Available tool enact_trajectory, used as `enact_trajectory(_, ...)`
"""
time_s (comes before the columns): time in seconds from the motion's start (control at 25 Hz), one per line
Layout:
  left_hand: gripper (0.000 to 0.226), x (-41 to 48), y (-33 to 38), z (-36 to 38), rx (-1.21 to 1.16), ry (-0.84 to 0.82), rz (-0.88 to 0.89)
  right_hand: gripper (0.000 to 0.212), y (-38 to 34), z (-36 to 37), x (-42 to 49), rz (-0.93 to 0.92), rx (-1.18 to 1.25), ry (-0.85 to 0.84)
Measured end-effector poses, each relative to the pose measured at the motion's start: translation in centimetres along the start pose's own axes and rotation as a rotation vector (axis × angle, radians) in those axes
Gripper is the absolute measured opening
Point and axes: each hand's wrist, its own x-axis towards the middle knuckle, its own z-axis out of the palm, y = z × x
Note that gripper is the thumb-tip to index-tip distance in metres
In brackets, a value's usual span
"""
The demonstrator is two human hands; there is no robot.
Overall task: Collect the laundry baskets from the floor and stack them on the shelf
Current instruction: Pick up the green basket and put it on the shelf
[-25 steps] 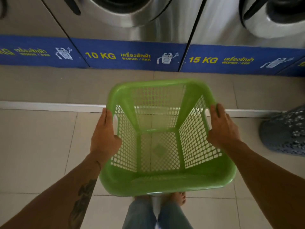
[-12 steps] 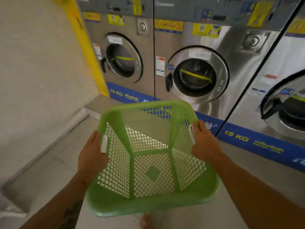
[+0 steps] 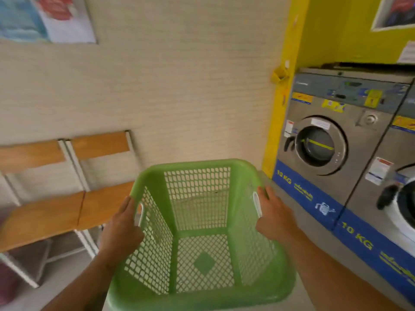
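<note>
**Basket held at both side handles**

You carry the green perforated plastic laundry basket (image 3: 203,234) in the air before you. Your left hand (image 3: 122,227) and right hand (image 3: 272,217) each clamp a side handle slot, fingers curled over the rim, basket between them.

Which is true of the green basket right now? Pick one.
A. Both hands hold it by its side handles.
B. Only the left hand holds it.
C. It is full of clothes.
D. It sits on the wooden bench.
A: the left hand and right hand each grip a side handle of the empty green basket.
</note>
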Motion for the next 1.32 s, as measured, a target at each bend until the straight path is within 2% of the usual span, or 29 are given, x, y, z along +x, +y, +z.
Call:
enact_trajectory(0.2, 0.099, -2.5, -16.5, -11.5, 0.041, 0.153, -0.193, 0.086, -21.0, 3.2, 3.1, -0.229, 0.004, -0.022)
enact_trajectory(0.44, 0.121, -4.4, -33.5, -23.1, 0.095, 0.322, -0.271, 0.085, -44.2, 6.7, 5.4, -0.432, 0.047, -0.057)
enact_trajectory(0.56, 0.111, -4.7, -39.3, -26.8, 0.152, 0.38, -0.344, 0.083, -52.9, 8.3, 7.1, -0.521, 0.061, -0.057)
enact_trajectory(0.72, 0.094, -3.7, -47.4, -30.4, 0.225, 0.407, -0.536, 0.089, -64.0, 11.4, 10.8, -0.646, 0.049, -0.089)
enact_trajectory(0.88, 0.071, -0.6, -55.2, -32.9, 0.284, 0.455, -0.613, 0.087, -74.6, 14.0, 15.6, -0.761, 0.054, -0.076)
enact_trajectory(1.16, 0.076, 4.0, -66.9, -38.7, 0.314, 0.526, -0.735, 0.089, -91.7, 16.2, 21.6, -0.889, 0.06, -0.138)
enact_trajectory(1.32, 0.08, 6.0, -75.6, -42.1, 0.353, 0.504, -0.729, 0.09, -100.7, 19.0, 22.8, -0.914, 0.085, -0.126)
